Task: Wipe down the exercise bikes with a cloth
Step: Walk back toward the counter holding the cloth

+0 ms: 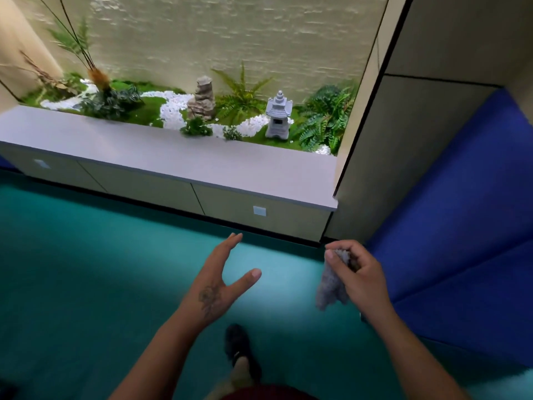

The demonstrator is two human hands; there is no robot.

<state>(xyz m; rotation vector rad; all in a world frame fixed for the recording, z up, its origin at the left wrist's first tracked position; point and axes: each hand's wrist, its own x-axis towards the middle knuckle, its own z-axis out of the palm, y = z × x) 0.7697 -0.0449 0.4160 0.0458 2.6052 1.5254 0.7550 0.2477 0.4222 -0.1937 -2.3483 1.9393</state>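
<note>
The right hand [356,277] grips a grey cloth [331,284], fingers curled round its bunched top; the rest hangs free above the teal floor [86,269]. The left hand [222,281] is held empty, fingers straight, thumb spread. A ledge [173,157] lies ahead.

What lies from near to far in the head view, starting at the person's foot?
Dark shoe → open left hand and right hand gripping the grey fluffy cloth → teal floor → beige cabinet with a grey top ledge → grey stone pagoda lantern among green ferns → pale textured wall.
</note>
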